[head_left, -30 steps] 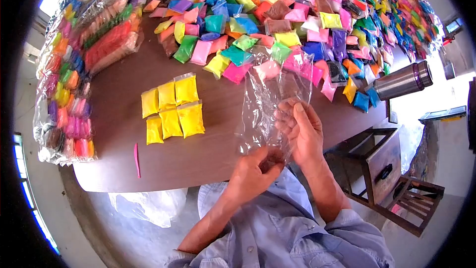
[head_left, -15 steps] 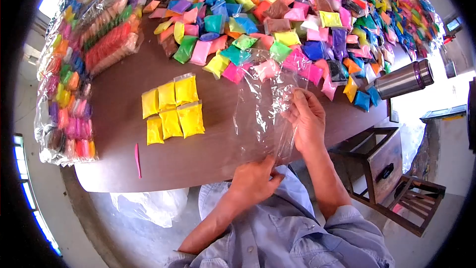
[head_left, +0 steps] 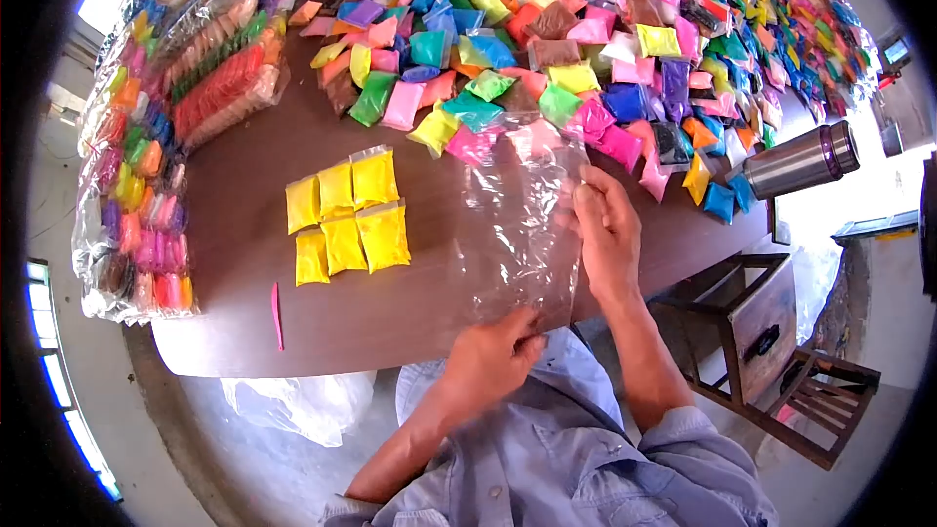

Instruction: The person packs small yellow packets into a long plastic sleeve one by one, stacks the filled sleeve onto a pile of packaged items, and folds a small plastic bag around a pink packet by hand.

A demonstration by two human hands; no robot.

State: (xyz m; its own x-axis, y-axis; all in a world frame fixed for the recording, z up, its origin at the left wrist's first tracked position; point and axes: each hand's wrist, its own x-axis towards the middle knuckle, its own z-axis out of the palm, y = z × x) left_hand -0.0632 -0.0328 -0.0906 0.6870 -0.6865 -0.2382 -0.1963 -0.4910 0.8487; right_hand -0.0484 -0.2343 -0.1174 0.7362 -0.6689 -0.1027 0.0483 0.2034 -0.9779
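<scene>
A clear plastic bag [head_left: 512, 234] is stretched flat between my hands, just over the table's front part. Its lower edge is pinched by my left hand [head_left: 493, 356], fingers closed. At the bag's right edge, my right hand [head_left: 607, 234] is closed with thumb and fingers on the film. Left of the bag lie several yellow packets [head_left: 346, 215], set out in two rows on the brown table [head_left: 234, 234]. Nearer the left front edge rests a thin pink plastic stick [head_left: 277, 317].
A big heap of small colourful packets [head_left: 566, 78] covers the back of the table. Large clear bags filled with packets [head_left: 146, 195] line the left side. At right lies a steel flask [head_left: 795, 161]; a wooden stool [head_left: 761, 342] stands beyond the edge.
The bag has been spread wider and flatter between my hands. My right hand has turned slightly at its edge; my left hand stays low. The whole view has shifted a little.
</scene>
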